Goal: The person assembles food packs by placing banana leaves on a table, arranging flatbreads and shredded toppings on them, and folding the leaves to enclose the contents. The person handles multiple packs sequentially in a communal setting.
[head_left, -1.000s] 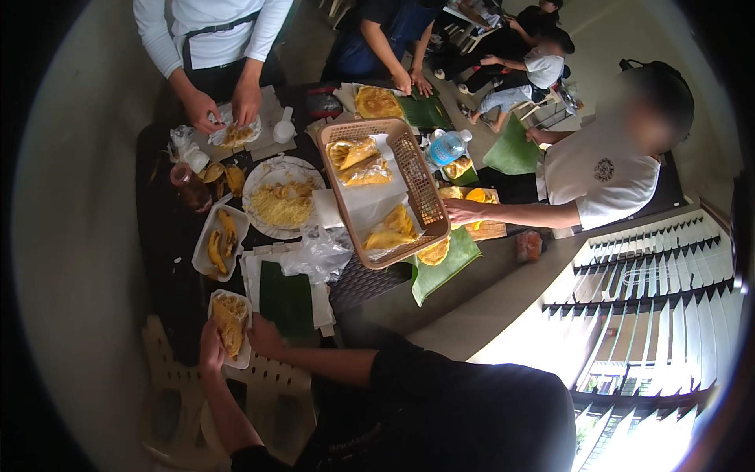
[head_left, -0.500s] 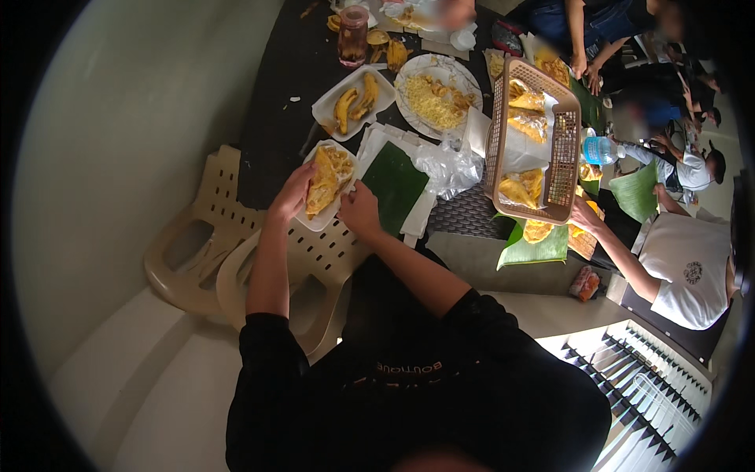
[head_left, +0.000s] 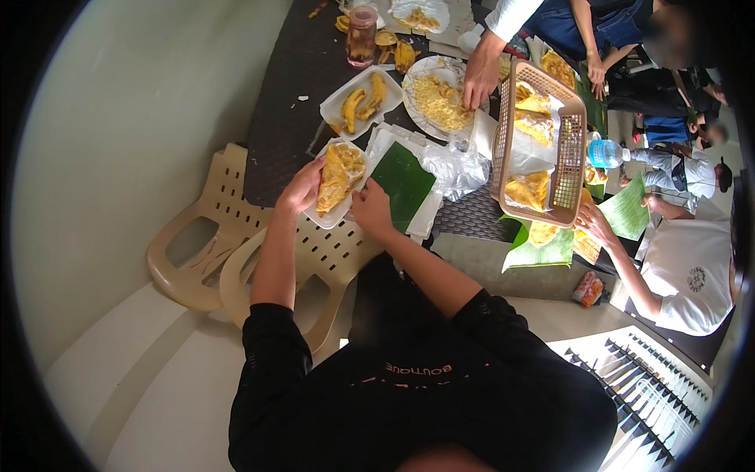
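Observation:
A small white foam tray (head_left: 328, 221) holding a yellow folded, filled pastry (head_left: 340, 175) is between my hands at the table's near edge. My left hand (head_left: 303, 189) is closed round its left side, with the fingers against the pastry. At the tray's right edge is my right hand (head_left: 371, 208), its fingers curled in and partly hidden; it appears to grip the rim. Just right of that hand, a dark green piece of banana leaf (head_left: 409, 182) lies on white paper. A second foam tray (head_left: 333, 108) behind holds peeled-looking bananas (head_left: 370, 96).
A brown plastic basket (head_left: 568, 198) of wrapped pastries stands right, beside a crumpled clear bag (head_left: 456, 169). A co-worker's hand (head_left: 481, 75) reaches over a plate (head_left: 417, 69) of yellow shreds. Another person's hand (head_left: 595, 224) is near leaf-wrapped pastries. Beige chairs (head_left: 200, 244) stand left.
A co-worker's white-sleeved arm has come in over the plate of yellow shreds. The person at right has shifted a leaf piece lower. My hands keep the tray in much the same place.

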Demonstrator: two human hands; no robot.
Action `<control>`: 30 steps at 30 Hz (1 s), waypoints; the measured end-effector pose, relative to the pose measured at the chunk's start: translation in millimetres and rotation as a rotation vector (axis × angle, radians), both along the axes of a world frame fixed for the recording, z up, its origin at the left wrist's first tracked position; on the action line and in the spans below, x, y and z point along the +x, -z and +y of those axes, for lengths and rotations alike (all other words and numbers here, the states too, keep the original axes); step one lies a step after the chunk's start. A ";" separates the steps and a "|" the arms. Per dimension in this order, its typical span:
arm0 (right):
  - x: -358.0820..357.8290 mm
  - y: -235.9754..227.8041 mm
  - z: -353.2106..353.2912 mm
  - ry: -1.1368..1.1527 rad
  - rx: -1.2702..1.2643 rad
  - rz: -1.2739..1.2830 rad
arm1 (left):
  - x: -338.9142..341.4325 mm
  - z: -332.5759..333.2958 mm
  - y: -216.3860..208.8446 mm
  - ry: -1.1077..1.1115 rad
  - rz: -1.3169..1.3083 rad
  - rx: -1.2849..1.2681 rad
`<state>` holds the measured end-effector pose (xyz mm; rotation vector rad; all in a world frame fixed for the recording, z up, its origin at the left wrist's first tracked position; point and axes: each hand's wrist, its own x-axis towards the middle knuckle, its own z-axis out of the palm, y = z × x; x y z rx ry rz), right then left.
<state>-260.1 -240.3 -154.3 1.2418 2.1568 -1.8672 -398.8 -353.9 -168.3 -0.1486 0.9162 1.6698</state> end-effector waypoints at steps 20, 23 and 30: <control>-3.3 3.2 1.4 -0.069 -0.007 0.023 | -1.7 -8.1 9.4 -0.010 -0.085 0.061; -8.5 -26.2 2.5 -0.038 -0.100 0.003 | -2.6 -10.4 6.7 -0.022 -0.073 0.100; -10.4 0.9 -2.2 0.031 -0.196 0.035 | -5.4 -16.9 0.4 -0.057 -0.038 0.101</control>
